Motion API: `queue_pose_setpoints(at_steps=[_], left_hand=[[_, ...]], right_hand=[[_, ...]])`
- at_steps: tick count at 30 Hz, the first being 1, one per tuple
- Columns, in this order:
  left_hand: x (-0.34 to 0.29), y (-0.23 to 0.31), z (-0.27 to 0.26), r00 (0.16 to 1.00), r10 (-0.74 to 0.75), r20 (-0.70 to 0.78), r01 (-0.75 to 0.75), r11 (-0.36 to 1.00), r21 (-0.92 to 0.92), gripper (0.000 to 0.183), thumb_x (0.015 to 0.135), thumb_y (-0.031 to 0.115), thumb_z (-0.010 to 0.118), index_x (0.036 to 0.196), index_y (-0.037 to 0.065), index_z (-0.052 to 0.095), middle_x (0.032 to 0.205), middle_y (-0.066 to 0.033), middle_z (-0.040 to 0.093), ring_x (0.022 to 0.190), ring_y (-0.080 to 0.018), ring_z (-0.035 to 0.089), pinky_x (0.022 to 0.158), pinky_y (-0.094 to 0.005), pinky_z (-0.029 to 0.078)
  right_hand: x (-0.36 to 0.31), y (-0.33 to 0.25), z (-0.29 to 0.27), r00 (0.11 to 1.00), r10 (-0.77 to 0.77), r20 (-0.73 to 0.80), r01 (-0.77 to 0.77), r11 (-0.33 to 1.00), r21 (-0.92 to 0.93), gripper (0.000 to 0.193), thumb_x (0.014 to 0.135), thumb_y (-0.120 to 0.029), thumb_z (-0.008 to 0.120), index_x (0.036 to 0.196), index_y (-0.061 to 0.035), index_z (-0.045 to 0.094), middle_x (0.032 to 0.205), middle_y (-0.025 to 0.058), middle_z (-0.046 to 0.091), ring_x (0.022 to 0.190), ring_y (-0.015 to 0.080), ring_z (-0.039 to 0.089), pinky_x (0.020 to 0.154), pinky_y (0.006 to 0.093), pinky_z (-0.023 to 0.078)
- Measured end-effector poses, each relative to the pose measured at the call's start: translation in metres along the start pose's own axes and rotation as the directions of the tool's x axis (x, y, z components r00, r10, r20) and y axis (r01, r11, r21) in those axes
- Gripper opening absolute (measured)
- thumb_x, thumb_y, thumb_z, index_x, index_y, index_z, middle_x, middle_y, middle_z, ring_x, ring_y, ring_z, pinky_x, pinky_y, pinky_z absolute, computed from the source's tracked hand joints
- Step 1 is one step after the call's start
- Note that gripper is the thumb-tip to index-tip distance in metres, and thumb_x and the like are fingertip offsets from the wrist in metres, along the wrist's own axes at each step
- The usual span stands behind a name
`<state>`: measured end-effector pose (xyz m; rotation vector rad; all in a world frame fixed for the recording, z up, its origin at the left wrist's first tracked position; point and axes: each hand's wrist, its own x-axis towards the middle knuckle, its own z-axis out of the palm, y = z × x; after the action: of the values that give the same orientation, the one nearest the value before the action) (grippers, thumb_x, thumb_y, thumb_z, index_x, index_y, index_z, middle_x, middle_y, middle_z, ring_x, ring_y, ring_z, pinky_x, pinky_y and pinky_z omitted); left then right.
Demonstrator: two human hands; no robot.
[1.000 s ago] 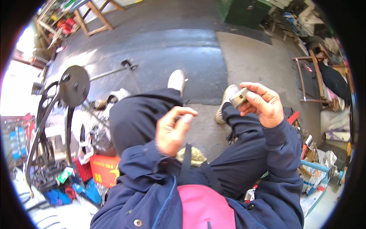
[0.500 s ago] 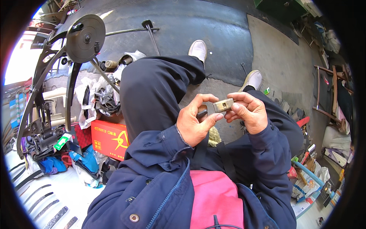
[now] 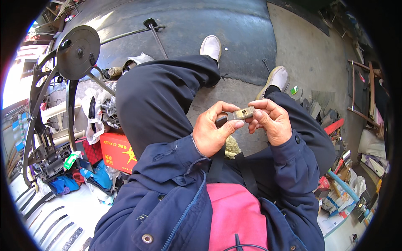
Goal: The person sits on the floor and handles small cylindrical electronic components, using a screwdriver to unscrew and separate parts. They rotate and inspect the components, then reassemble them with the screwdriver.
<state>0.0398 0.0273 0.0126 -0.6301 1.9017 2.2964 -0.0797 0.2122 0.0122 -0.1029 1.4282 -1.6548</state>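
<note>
A small brassy-grey rectangular block [image 3: 243, 113] with a dark slot in its face is held up over my lap. The thumb and fingers of my left hand [image 3: 210, 134] pinch its left end. At the other end, the fingertips and thumb of my right hand [image 3: 274, 126] grip it. A dark, rounded piece [image 3: 221, 121] also shows inside my left hand, between forefinger and thumb; most of it is hidden, so its kind cannot be told.
To my left stands a black metal machine [image 3: 79, 52] with a round disc, near a red box [image 3: 117, 151] and bags. Yellowish crumpled material [image 3: 232, 147] lies between my legs. Tools and scraps crowd the right, by a blue bar [image 3: 343, 186]. A metal rod [image 3: 157, 39] lies ahead.
The block has tipped slightly between my fingers, and both hands sit a little further left in view. The whole surroundings have shifted as my head moved. My grip stays on the block.
</note>
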Motion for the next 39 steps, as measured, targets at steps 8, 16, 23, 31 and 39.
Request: queue_pose_setpoints(at_steps=[8,16,23,31,39], left_hand=[[0.004,-0.007,-0.002,0.995,-0.044,0.084,0.047,0.998,-0.039,0.023,0.105,0.027,0.061,0.102,0.004,0.063,0.073,0.0084,0.051,0.068,-0.0001,0.041,0.06,-0.0197,0.033],[0.003,-0.003,-0.006,0.981,-0.134,0.142,0.165,0.956,-0.242,0.026,0.106,0.027,0.058,0.097,0.004,0.065,0.069,0.0078,0.046,0.065,-0.0016,0.036,0.058,-0.0228,0.03],[0.004,0.0,-0.007,0.961,-0.209,0.18,0.249,0.937,-0.244,0.034,0.108,0.035,0.053,0.101,0.004,0.067,0.065,0.008,0.042,0.058,-0.002,0.033,0.053,-0.0222,0.027],[0.005,0.0,-0.006,0.961,-0.209,0.181,0.249,0.937,-0.245,0.035,0.108,0.036,0.053,0.101,0.004,0.068,0.064,0.0079,0.04,0.056,-0.002,0.033,0.052,-0.0222,0.026],[0.005,-0.002,-0.006,0.958,-0.213,0.19,0.26,0.926,-0.274,0.031,0.107,0.033,0.054,0.102,0.005,0.066,0.066,0.0073,0.043,0.058,-0.0017,0.034,0.052,-0.0217,0.027]], right_hand=[[0.003,0.006,-0.001,0.999,-0.031,-0.029,0.027,0.991,-0.132,0.028,0.102,-0.031,0.066,0.094,-0.0044,0.061,0.079,0.0051,0.065,0.064,0.0101,0.062,0.06,0.0263,0.053],[0.003,0.003,0.003,0.999,-0.015,-0.034,0.01,0.989,-0.149,0.031,0.104,-0.033,0.062,0.091,-0.0048,0.061,0.073,0.0042,0.064,0.06,0.01,0.061,0.057,0.0247,0.051],[0.003,0.004,0.001,0.998,0.034,-0.043,-0.039,0.99,-0.133,0.032,0.104,-0.034,0.062,0.089,-0.0052,0.061,0.074,0.0056,0.065,0.056,0.0099,0.062,0.054,0.0233,0.049],[0.004,0.006,0.001,0.997,0.04,-0.061,-0.045,0.995,-0.085,0.031,0.102,-0.032,0.065,0.088,-0.0035,0.064,0.074,0.0054,0.066,0.056,0.0086,0.061,0.053,0.0227,0.049],[0.005,0.005,0.002,0.998,0.043,-0.054,-0.046,0.998,-0.047,0.027,0.102,-0.028,0.066,0.102,-0.0012,0.066,0.08,0.0061,0.068,0.061,0.0083,0.062,0.055,0.0228,0.051]])
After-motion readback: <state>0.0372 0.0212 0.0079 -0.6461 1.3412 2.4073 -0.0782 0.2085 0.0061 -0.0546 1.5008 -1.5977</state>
